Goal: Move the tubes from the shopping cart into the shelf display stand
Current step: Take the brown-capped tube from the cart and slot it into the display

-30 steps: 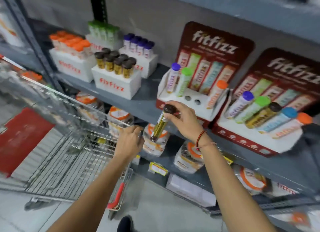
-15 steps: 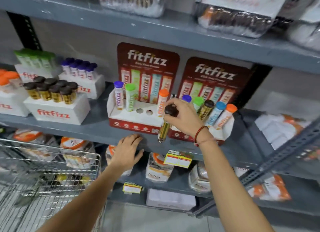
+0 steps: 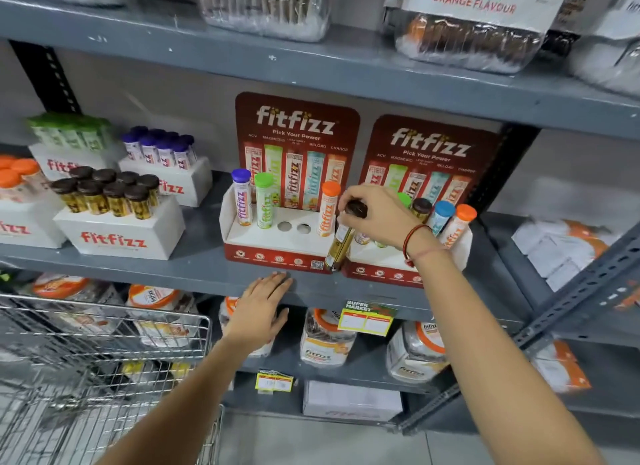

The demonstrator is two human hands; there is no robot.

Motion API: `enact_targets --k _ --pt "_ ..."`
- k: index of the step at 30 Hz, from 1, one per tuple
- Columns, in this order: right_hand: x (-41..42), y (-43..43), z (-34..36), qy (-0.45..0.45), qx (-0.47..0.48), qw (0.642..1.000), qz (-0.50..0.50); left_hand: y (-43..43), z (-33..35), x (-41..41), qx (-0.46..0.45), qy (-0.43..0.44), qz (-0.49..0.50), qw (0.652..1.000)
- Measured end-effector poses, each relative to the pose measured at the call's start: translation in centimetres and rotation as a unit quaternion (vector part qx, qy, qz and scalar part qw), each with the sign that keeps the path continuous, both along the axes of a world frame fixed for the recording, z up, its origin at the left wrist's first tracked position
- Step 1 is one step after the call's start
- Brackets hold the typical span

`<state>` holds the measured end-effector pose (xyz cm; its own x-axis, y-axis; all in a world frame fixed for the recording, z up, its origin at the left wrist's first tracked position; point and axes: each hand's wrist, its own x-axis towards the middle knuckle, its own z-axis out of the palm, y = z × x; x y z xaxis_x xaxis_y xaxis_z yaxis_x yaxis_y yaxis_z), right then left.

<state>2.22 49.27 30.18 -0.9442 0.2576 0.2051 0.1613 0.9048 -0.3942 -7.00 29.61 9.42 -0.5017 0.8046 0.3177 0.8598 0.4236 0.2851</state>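
Note:
My right hand (image 3: 379, 212) grips a brown-capped yellow tube (image 3: 341, 244) by its cap, hanging it tilted in front of the left red display stand (image 3: 273, 253). That stand holds a purple-capped, a green-capped and an orange-capped tube (image 3: 327, 210), with two empty holes (image 3: 293, 227) between them. The right display stand (image 3: 381, 270) is full of tubes, partly hidden by my hand. My left hand (image 3: 258, 310) lies flat with fingers apart on the front edge of the grey shelf (image 3: 194, 267). The wire shopping cart (image 3: 104, 378) stands at lower left.
White boxes of brown-capped (image 3: 110, 194), purple-capped (image 3: 157, 149), green-capped and orange-capped tubes fill the shelf's left. Jars (image 3: 325, 340) sit on the shelf below. Wrapped packs (image 3: 467, 38) rest on the shelf above. A grey upright (image 3: 585, 291) slants at right.
My view has swung right and up from the cart to the stands. My right hand carried the tube up toward the left stand. My left hand left the cart and settled on the shelf edge.

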Motion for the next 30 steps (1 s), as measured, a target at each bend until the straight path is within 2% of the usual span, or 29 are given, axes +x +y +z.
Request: enact_targets --k 13,30 --pt "-1.8 -0.4 1.6 -0.07 0.039 0.993 0.084 -0.2 -1.1 -0.7 -0.019 0.005 -0.007 1.0" --pt "-5.6 0.3 2.6 -0.083 0.057 0.988 0.119 -0.3 -1.9 -1.3 0.002 0.017 -0.021 1.0"
